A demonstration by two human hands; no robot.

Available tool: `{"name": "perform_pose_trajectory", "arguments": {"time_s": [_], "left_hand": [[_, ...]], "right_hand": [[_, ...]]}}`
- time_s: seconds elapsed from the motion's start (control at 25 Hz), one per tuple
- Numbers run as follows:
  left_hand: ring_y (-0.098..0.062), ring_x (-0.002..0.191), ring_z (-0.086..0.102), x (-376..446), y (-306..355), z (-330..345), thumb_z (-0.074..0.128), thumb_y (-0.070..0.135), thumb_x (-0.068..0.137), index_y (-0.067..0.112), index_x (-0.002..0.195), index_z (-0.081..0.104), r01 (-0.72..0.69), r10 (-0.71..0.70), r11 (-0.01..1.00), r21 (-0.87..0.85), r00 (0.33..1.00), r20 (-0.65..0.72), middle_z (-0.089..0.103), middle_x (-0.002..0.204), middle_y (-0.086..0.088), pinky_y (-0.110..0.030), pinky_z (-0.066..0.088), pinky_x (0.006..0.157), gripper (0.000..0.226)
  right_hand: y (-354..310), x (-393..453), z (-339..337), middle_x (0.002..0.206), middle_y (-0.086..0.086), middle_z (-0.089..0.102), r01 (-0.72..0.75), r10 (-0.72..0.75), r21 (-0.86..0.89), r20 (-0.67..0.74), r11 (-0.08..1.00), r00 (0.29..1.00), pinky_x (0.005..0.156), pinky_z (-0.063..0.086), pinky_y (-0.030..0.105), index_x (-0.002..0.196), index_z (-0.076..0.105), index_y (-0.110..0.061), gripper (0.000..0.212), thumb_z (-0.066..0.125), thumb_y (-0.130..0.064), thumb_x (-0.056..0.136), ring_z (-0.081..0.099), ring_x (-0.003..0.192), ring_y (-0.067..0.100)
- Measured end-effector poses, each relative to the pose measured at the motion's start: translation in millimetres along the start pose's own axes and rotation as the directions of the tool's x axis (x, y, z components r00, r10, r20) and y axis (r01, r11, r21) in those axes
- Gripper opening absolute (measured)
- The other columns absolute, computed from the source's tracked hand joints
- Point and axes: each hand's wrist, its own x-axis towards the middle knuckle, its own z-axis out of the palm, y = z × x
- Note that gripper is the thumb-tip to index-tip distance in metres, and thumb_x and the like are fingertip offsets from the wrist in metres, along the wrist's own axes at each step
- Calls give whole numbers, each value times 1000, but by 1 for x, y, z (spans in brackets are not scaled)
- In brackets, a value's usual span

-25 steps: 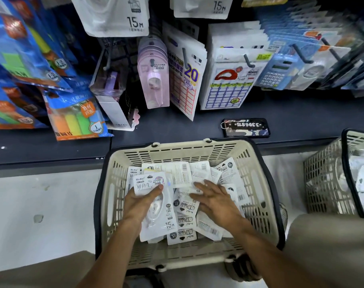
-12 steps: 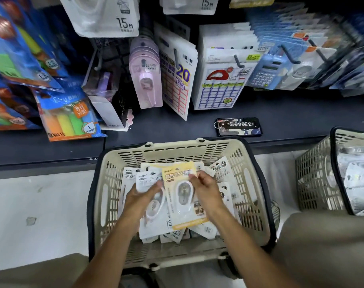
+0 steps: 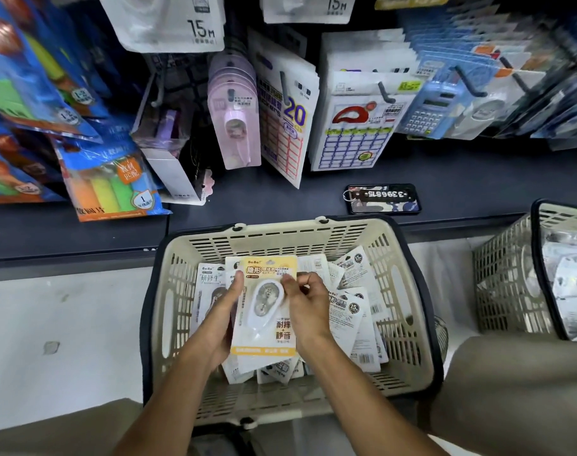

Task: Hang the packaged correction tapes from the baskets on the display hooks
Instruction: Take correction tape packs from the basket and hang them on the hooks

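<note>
Grip: left hand (image 3: 222,319) and right hand (image 3: 305,302) pinch yellow pack (image 3: 264,304) over basket (image 3: 182,291).
Tip: keep hole clear — aim for hook (image 3: 157,90) at 11 o'clock.

Yellow-white package (image 3: 263,337), beige, maybe grey, basket (image 3: 280,238)

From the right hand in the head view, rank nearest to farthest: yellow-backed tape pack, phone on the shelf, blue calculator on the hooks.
1. Yellow-backed tape pack: pinched by the right hand, over the basket.
2. Phone: flat on the dark shelf, above and right.
3. Blue calculator: hanging on the hooks, upper right.
</note>
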Motion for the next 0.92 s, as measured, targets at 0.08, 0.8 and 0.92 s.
{"name": "perform_pose_trajectory", "arguments": {"time_s": [0.08,0.8,0.92], "left_hand": [[-30,103,76,1,0,1,89,73,49,28,110,79,-3,-1,996,94,999,41,78,113,-11,-41,61,79,77],[-35,92,77,-14,38,-17,98,27,47,15,110,74,-51,79,993,103,953,-293,81,96,-10,-60,58,90,68],[-41,101,74,-29,52,-15,96,31,45,9,120,72,-14,15,1000,10,983,-180,78,106,-20,-64,53,98,82]], "right_hand": [[6,-2,3,103,16,64,65,-66,-37,-39,997,997,81,57,44,85,55,-1,22,74,-11,90,66,87,32],[8,73,-55,130,-1,69,617,-325,-782,564,84,759,100,47,38,131,64,-22,32,49,-16,104,55,124,28],[-23,65,-94,105,1,75,566,-360,-786,467,249,808,80,50,31,116,71,-18,23,51,-20,104,64,96,23]]}}
